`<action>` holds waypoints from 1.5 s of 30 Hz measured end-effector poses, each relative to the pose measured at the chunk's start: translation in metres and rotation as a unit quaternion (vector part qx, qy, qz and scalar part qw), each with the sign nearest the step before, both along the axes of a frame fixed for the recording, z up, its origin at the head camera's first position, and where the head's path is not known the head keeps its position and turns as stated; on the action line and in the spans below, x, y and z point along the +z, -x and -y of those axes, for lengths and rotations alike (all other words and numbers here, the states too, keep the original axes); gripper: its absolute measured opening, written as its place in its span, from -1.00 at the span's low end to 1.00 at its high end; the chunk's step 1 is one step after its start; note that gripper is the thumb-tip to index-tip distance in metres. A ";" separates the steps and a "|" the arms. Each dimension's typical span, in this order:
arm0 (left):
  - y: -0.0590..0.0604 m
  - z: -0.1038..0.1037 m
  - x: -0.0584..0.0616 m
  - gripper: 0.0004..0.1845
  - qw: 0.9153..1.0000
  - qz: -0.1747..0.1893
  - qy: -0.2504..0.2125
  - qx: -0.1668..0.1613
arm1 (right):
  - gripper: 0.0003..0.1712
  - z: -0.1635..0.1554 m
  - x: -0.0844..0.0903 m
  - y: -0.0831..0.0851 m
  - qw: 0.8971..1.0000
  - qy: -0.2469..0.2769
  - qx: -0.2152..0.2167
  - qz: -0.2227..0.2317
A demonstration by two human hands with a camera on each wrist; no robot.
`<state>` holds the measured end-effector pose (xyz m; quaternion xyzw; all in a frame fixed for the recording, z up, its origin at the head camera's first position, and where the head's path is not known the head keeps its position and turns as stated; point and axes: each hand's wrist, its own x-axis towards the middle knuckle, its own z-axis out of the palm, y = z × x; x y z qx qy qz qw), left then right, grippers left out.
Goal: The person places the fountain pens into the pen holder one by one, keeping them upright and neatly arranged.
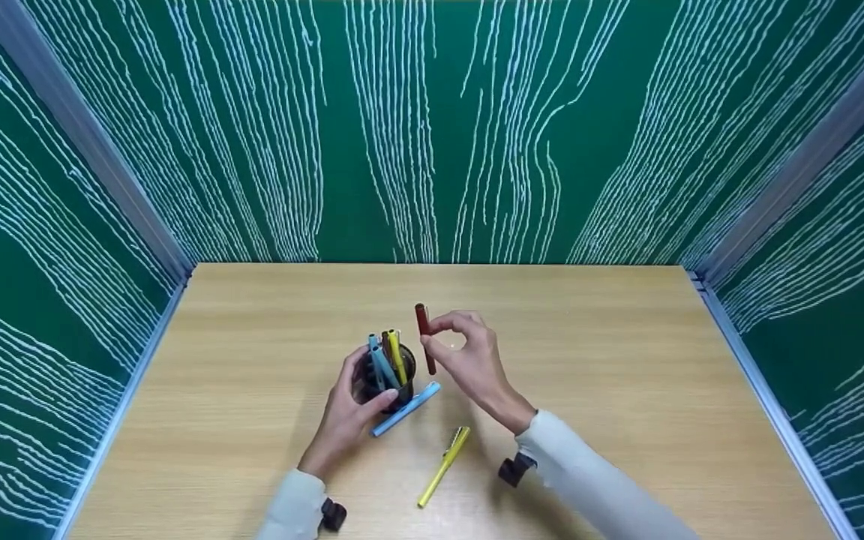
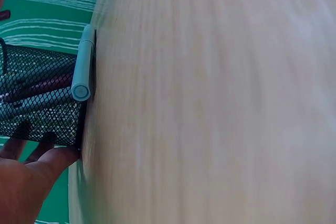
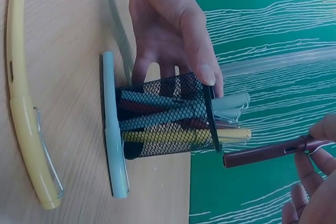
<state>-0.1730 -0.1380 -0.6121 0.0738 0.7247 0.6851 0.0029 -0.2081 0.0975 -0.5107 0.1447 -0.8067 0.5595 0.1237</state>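
Green walls [image 1: 432,127] with white wavy lines close in three sides, grey posts in the corners. Light wood-grain bench [image 1: 627,390] fills the floor of the booth.

Left hand [image 1: 346,416] wraps the black mesh pen cup [image 1: 391,379], thumb on the near side, fingers round the far side; the right wrist view shows the thumb tip at the cup's rim. The cup stands upright on the bench, with blue, yellow and dark pens sticking up out of it. In the left wrist view fingertips press the mesh near the cup's base.

Right hand [image 1: 473,364], just right of the cup, pinches a dark red pen [image 1: 425,337] between thumb and forefinger, other fingers loosely curled. Pen's long axis is near vertical, top end tilted slightly left and away, lower end pointing down beside the cup's right rim. In the right wrist view the pen's free end [image 3: 262,154] sits just off the cup mouth, apart from it, not inside.

Light blue pen [image 1: 406,409] lies on the bench touching the cup's base, between the two hands, running low-left to up-right. Yellow pen [image 1: 443,465] with a metal clip lies below the right hand, near its wrist, well clear of the cup, same diagonal.

Both sleeves are pale, and a black strap mount sits at each wrist.
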 end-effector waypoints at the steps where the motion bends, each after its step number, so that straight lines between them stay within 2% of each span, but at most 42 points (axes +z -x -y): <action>1: 0.000 0.000 -0.001 -0.10 1.000 -0.001 -0.004 0.000 | -0.88 0.002 0.000 0.000 1.000 0.000 0.002 -0.003; 6: 0.000 -0.002 -0.002 -0.12 1.000 -0.005 -0.006 -0.002 | -0.88 0.009 0.001 -0.001 1.000 -0.004 0.007 -0.008; 23: -0.001 -0.003 -0.002 -0.13 0.999 0.003 0.039 0.011 | -0.88 0.027 0.002 -0.001 1.000 0.001 0.027 0.013; 28: -0.001 -0.003 0.000 -0.13 0.999 0.008 0.040 0.013 | -0.87 0.030 -0.005 -0.001 0.999 0.002 0.033 0.010; 35: 0.000 -0.001 -0.002 -0.11 1.000 -0.010 0.014 0.008 | -0.86 0.032 -0.019 -0.001 0.999 0.001 0.043 0.009; 45: 0.001 0.001 -0.004 -0.13 1.000 -0.011 0.019 0.005 | -0.85 0.033 -0.037 -0.003 0.999 -0.011 0.048 0.022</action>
